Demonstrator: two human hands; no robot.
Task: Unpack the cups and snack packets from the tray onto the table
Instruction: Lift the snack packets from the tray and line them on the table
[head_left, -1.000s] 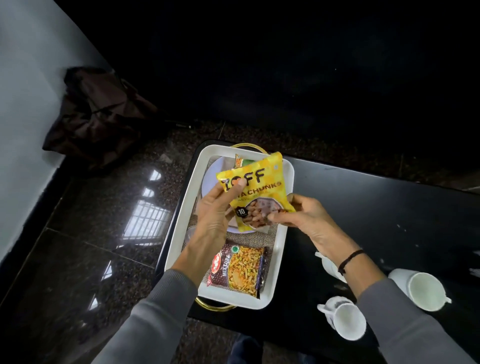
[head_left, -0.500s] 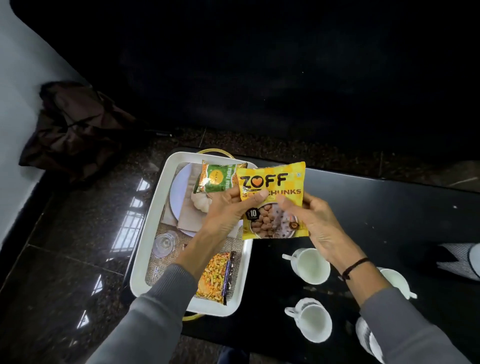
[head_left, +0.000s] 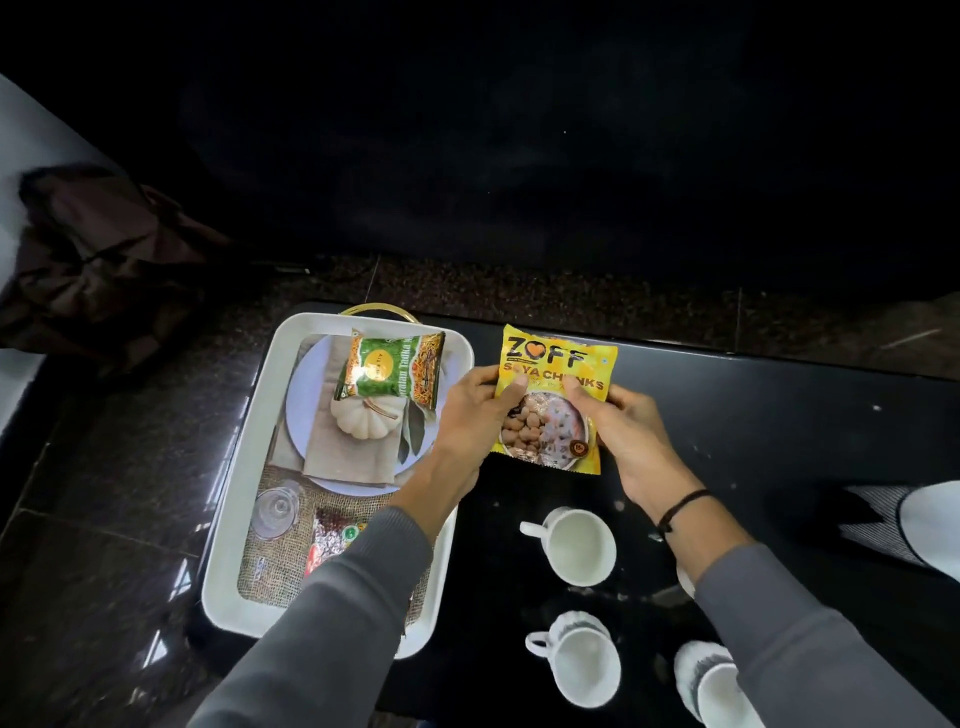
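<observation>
I hold a yellow soya chunks packet (head_left: 556, 364) above the black table (head_left: 779, 415), just right of the white tray (head_left: 228, 519). My left hand (head_left: 475, 415) pinches its left edge and my right hand (head_left: 623, 431) grips its right side. A green snack packet (head_left: 389, 371) lies at the far end of the tray. A red-brown mixture packet (head_left: 330, 535) lies near the tray's near end, mostly hidden by my left sleeve. White cups stand on the table: one (head_left: 579, 545) below the yellow packet, another (head_left: 584, 670) nearer me, a third (head_left: 711, 686) partly under my right sleeve.
The tray's bottom bears a printed picture of a plate, napkin, pumpkin and glass. A gold tray handle (head_left: 376, 310) sticks out at the far end. A dark bag (head_left: 93, 270) lies on the glossy floor at left. A striped white object (head_left: 914, 519) sits at the table's right edge.
Both hands carried the yellow packet rightward, from over the tray to over the table. The green packet beneath it came into sight.
</observation>
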